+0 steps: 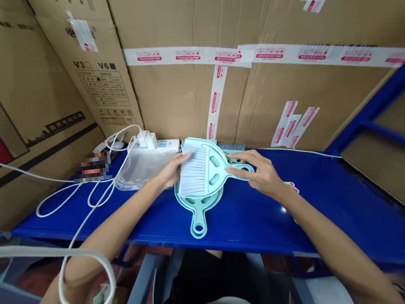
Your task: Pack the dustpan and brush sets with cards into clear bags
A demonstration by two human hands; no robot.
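A mint-green dustpan point(222, 181) with a white-bristled hand brush point(193, 170) lying on it is held up over the blue table. My left hand point(171, 171) grips its left edge by the bristles, thumb on top. At the handle end, my right hand point(261, 172) has thumb and fingers closed on the handle. Underneath, partly covered, lies a second mint-green dustpan point(198, 221), its handle with a round hole pointing towards me. Behind my right fingers another brush point(233, 147) with greyish bristles is partly visible.
Clear plastic bags point(134, 167) lie left of my left hand, in front of a white power strip point(168, 145) with plugs. White cables point(98, 203) loop across the table's left side and over my left forearm. Taped cardboard point(177, 96) walls the back; a blue frame point(375, 98) stands right.
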